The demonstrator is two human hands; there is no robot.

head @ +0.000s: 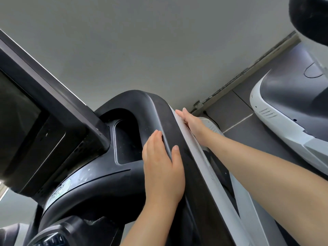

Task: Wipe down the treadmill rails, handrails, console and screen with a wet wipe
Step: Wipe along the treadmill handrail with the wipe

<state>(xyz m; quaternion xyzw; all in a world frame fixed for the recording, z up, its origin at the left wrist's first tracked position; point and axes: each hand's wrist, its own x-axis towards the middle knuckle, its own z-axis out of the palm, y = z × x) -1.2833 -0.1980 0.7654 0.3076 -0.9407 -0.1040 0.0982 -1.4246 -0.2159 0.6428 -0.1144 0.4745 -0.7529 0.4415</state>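
on the right side of the treadmill i have my left hand flat with straight fingers on the black handrail, my right hand reaches along its grey edge, fingers straight, i see no wipe, and the screen looks left to do.

Left hand: lies flat on the black handrail.
Right hand: fingers straight along the handrail's grey outer edge.
Screen: dark, at left.

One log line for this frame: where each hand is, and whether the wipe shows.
left hand: flat on black handrail | right hand: flat on handrail's pale outer edge | wet wipe: not visible | screen: untouched
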